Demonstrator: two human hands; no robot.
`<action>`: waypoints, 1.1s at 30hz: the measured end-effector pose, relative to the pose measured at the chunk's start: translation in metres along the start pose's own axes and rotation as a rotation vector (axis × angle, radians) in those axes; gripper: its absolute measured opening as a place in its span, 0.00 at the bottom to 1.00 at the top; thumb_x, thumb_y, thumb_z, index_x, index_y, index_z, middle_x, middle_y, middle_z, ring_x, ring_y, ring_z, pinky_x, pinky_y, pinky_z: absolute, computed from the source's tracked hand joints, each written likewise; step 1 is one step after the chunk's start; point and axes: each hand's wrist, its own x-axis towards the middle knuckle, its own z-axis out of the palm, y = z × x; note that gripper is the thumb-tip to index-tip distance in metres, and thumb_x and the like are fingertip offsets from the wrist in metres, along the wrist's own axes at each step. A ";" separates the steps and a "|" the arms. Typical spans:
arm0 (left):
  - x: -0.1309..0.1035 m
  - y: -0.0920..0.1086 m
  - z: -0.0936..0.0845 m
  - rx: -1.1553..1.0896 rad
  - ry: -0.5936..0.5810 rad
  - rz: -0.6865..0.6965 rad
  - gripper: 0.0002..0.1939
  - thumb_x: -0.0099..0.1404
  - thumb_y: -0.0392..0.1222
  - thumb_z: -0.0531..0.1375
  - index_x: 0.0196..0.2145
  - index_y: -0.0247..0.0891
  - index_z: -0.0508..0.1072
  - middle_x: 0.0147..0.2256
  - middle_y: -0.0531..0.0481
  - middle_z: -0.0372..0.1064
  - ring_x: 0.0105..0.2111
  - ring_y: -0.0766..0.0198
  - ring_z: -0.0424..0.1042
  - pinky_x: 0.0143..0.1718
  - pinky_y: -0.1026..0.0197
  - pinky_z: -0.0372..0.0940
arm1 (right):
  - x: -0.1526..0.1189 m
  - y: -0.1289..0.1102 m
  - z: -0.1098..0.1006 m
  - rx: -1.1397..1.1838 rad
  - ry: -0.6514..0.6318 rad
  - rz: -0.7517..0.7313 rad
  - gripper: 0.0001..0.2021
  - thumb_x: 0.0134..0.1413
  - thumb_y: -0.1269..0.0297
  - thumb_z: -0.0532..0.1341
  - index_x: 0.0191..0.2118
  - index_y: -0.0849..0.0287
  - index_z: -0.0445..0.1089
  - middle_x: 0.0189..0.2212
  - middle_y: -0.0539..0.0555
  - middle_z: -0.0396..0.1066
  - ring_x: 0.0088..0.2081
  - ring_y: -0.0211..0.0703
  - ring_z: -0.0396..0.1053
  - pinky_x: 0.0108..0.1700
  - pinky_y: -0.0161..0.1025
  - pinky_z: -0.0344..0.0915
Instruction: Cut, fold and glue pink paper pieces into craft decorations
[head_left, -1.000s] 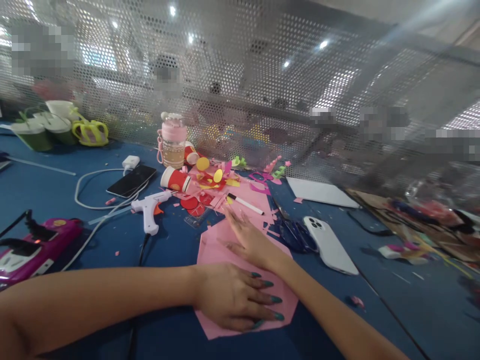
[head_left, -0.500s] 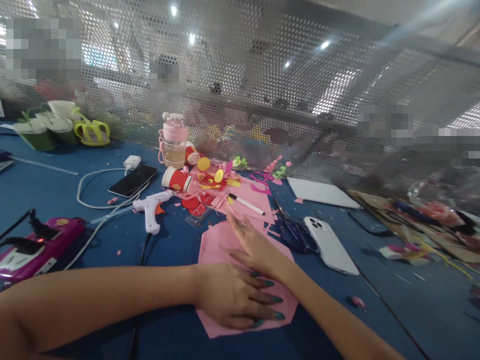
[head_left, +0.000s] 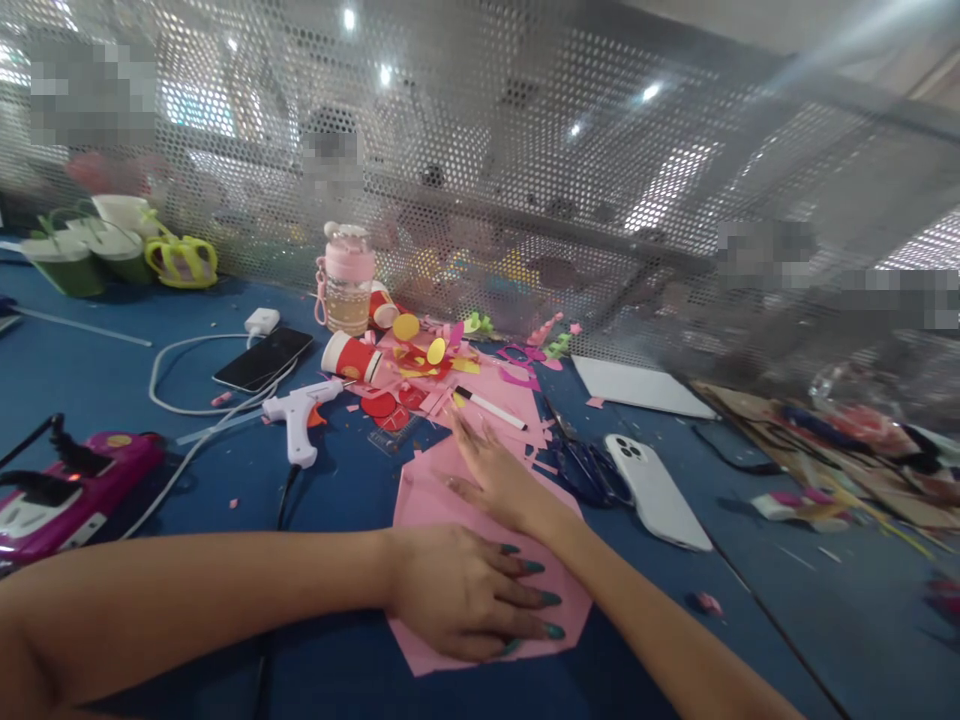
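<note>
A sheet of pink paper [head_left: 431, 485] with cut corners lies on the blue table in front of me. My left hand [head_left: 465, 595] rests flat across its lower part, fingers stretched to the right, dark green nails showing. Farther up the sheet, my right hand [head_left: 499, 480] lies with its fingers extended toward the far left edge. Neither hand grips anything. Just beyond my right fingertips is a white marker with a black cap [head_left: 495, 408]. Dark blue-handled scissors [head_left: 589, 470] lie right of the paper.
A white glue gun [head_left: 300, 415] lies left, near a black phone [head_left: 264, 360] and a purple power strip [head_left: 97, 490]. Paper scraps, a red cup [head_left: 351, 357] and a pink-lidded bottle [head_left: 349, 280] are beyond. A white phone [head_left: 658, 492] lies right. Perforated metal panel [head_left: 480, 180] behind.
Both hands stay nearly in place on the pink paper; the right fingers have shifted slightly. The whole view has moved a little.
</note>
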 end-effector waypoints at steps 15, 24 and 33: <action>-0.002 -0.001 0.002 -0.035 0.086 0.022 0.23 0.62 0.38 0.43 0.51 0.27 0.65 0.51 0.42 0.64 0.52 0.58 0.61 0.57 0.61 0.52 | -0.020 -0.007 -0.016 -0.040 0.206 0.008 0.35 0.56 0.63 0.48 0.63 0.57 0.25 0.61 0.56 0.47 0.59 0.53 0.48 0.56 0.53 0.54; 0.001 0.001 -0.005 -0.001 -0.038 -0.011 0.24 0.62 0.38 0.45 0.54 0.28 0.62 0.53 0.44 0.62 0.54 0.57 0.59 0.59 0.62 0.45 | -0.014 -0.009 -0.005 -0.011 0.122 0.047 0.33 0.56 0.59 0.49 0.63 0.61 0.32 0.59 0.60 0.50 0.60 0.55 0.46 0.55 0.56 0.55; 0.000 -0.001 -0.001 -0.027 -0.011 -0.001 0.24 0.62 0.38 0.44 0.53 0.27 0.62 0.53 0.44 0.61 0.54 0.58 0.60 0.59 0.61 0.47 | -0.007 -0.004 -0.003 0.075 0.081 0.086 0.34 0.57 0.55 0.47 0.63 0.62 0.31 0.61 0.62 0.44 0.61 0.55 0.40 0.58 0.56 0.48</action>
